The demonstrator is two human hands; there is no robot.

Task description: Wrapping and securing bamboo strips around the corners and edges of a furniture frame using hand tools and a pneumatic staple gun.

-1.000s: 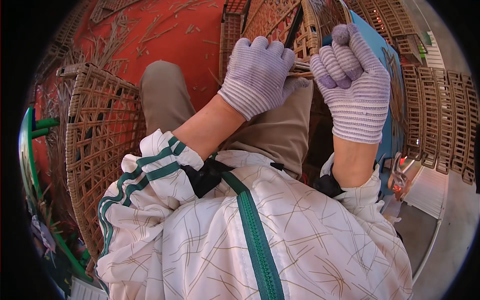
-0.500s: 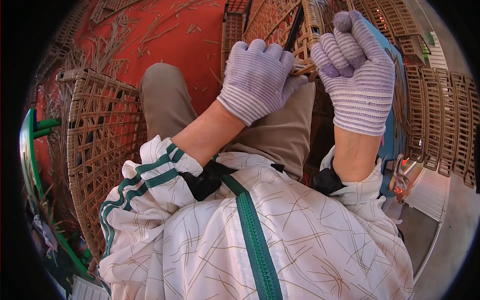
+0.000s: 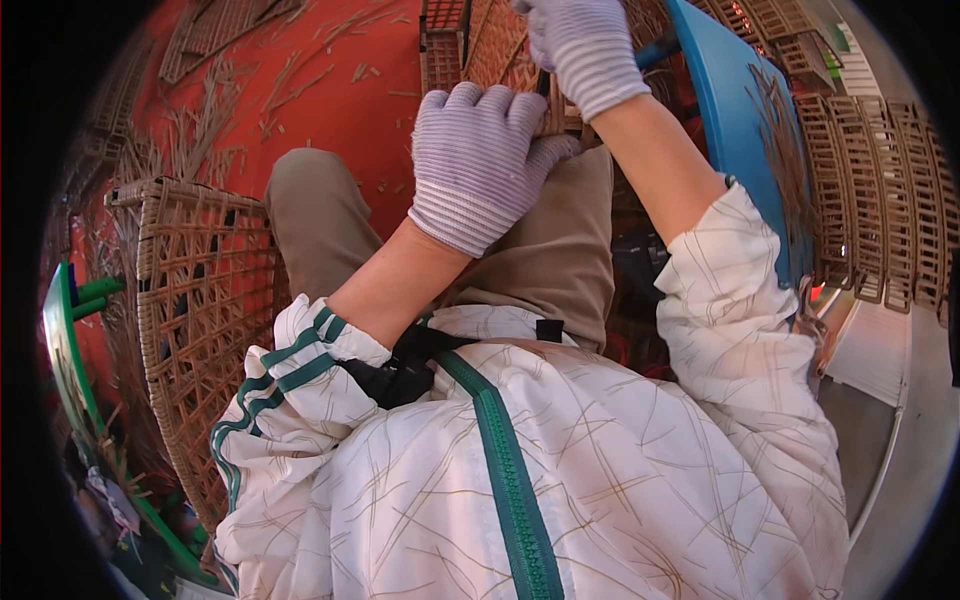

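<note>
My left hand [image 3: 475,165], in a striped lilac knit glove, is closed on the near edge of a woven wicker basket [image 3: 497,45] above my right knee. Its fingers bend over the edge, and the thumb points right along the basket's near end. Farther off, my right hand [image 3: 585,45] wears a matching glove and is by the basket's right side. Those fingers are curled, partly cut off by the upper edge of the picture, so what they hold is hidden. A dark strip of the basket frame shows between the hands.
Another woven wicker basket [image 3: 205,300] stands by my left leg. Cut strips [image 3: 215,110] lie scattered over the red floor covering [image 3: 330,110]. A blue panel [image 3: 740,130] stands at the right, with stacked woven frames [image 3: 875,190] beyond it. A green-rimmed object [image 3: 75,350] is at far left.
My right hand has moved up and left, from palm-up beside the basket to its far right side. My left hand keeps its grip, shifting slightly left and down with the view.
</note>
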